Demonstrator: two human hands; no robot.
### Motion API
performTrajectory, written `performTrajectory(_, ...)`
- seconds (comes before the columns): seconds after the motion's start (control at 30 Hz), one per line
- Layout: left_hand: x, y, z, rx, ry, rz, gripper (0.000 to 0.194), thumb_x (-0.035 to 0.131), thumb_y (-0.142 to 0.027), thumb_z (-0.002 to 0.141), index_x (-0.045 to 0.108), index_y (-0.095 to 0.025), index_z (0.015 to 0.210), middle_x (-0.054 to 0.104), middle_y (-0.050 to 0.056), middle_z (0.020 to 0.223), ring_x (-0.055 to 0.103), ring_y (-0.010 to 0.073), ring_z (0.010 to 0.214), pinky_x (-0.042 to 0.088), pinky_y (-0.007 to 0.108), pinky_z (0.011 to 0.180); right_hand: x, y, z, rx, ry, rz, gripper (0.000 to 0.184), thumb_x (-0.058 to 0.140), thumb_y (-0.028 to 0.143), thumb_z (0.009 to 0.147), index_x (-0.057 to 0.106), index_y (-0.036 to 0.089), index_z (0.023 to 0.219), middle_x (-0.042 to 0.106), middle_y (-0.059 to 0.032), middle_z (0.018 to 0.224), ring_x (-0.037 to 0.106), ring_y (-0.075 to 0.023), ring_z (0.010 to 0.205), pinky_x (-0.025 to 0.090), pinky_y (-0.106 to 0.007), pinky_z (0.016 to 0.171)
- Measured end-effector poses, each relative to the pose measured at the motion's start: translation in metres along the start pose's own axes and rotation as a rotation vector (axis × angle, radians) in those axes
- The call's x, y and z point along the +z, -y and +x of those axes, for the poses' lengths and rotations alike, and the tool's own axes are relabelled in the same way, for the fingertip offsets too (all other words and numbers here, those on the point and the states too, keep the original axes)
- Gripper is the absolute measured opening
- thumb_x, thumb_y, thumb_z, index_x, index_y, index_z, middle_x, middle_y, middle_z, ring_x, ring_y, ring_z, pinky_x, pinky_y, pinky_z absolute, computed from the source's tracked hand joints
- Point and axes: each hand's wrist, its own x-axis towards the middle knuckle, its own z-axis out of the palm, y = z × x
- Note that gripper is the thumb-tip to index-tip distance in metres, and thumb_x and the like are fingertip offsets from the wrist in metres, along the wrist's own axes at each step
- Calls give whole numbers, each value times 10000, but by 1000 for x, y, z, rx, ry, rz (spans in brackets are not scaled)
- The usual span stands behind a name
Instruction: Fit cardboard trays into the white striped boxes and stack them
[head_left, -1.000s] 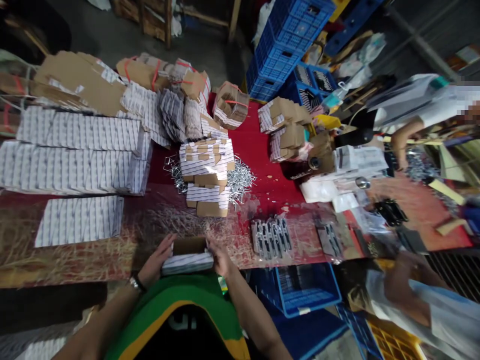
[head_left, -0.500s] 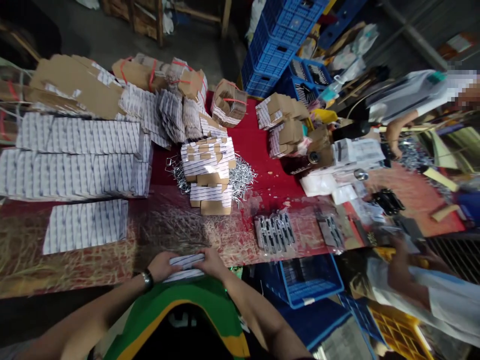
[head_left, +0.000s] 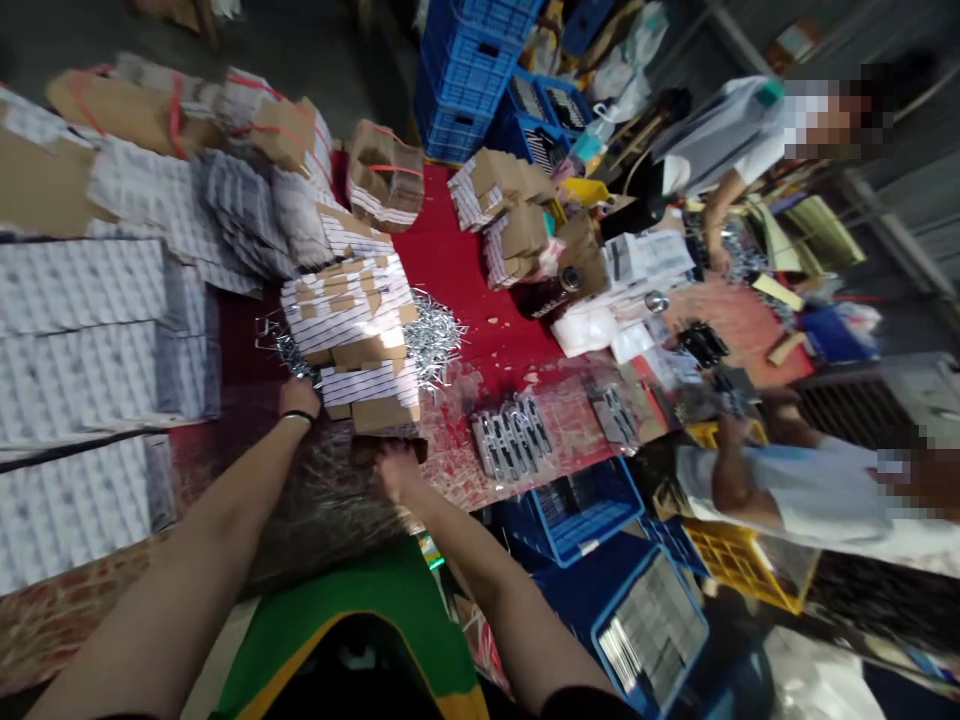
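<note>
My left hand reaches to the near edge of a heap of small bent metal pieces. Its fingertips touch the heap and are too blurred to read. My right hand, fingers curled, grips the shaded near edge of a brown cardboard box. This box lies at the front of a pile of folded cartons with striped white sides. More bent metal pieces spill out to the right of that pile.
White printed boxes stand in rows at left, with banded cardboard bundles behind. Bagged metal parts lie near the front edge. Blue crates stand below it. Two people work at right; a dark bottle stands between.
Both hands have moved forward from the table edge, the left to the metal heap and the right to the carton pile. The striped box they held is out of sight. The view has turned right.
</note>
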Motion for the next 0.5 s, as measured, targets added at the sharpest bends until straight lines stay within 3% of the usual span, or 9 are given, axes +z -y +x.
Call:
performTrajectory(0.07,3,6,13,3,24,21,100,617,-108,830,689,-76,892,709,185,1038,642,320,1110,478,538,1101,-6,-30,-25,77,-92,26,238,686,405,984,801,240,1111,747,-105,1212,615,-292,1222,473,-431,1100)
performTrajectory(0.13,5,16,11,-5,4,24,86,625,-132,829,689,-95,873,703,152,959,642,310,1082,486,533,1093,-16,-66,-52,337,-257,17,308,557,372,1054,783,207,1186,732,-150,1183,621,-293,1178,473,-428,1071)
performTrajectory(0.2,7,29,-10,-40,-64,9,152,603,-185,866,707,-97,934,704,135,954,642,309,1080,500,542,1080,-24,-102,-72,675,-379,-52,381,482,302,1074,713,168,1344,679,-216,1297,605,-325,1210,463,-470,1066)
performTrajectory(0.23,8,36,-26,-66,-111,-5,196,583,-213,888,715,-97,976,709,132,970,645,309,1074,514,550,1063,-25,-117,-79,779,-386,-89,408,465,264,1071,668,176,1414,635,-234,1384,587,-339,1254,451,-495,1077)
performTrajectory(0.3,14,45,-67,-90,-192,-42,242,580,-274,909,733,-118,1014,727,127,1032,659,301,1077,534,549,1052,-25,-138,-84,806,-318,-113,429,476,213,1053,629,220,1455,557,-225,1508,551,-353,1335,442,-513,1099)
performTrajectory(0.33,18,47,-89,-54,-221,-66,241,603,-305,908,747,-138,1006,733,128,1089,664,299,1102,533,548,1067,-24,-144,-83,770,-274,-86,432,517,213,1036,619,230,1456,533,-216,1539,542,-354,1363,451,-503,1103)
performTrajectory(0.4,31,43,-124,151,-244,-116,215,676,-368,901,781,-189,956,705,131,1282,631,312,1253,473,563,1166,-23,-149,-80,756,-215,62,534,660,252,966,566,202,1490,523,-230,1546,554,-358,1377,485,-479,1097)
performTrajectory(0.47,48,33,-142,391,-190,-120,219,752,-414,875,799,-215,952,604,137,1479,515,367,1431,384,608,1247,-25,-147,-79,838,-183,251,730,794,296,859,514,129,1512,580,-265,1468,612,-373,1319,521,-486,1074)
performTrajectory(0.5,56,28,-143,478,-113,-104,260,803,-420,835,795,-211,990,564,150,1520,471,397,1469,368,625,1257,-26,-143,-79,860,-167,337,733,814,312,835,534,104,1479,636,-259,1390,651,-368,1261,538,-488,1055)
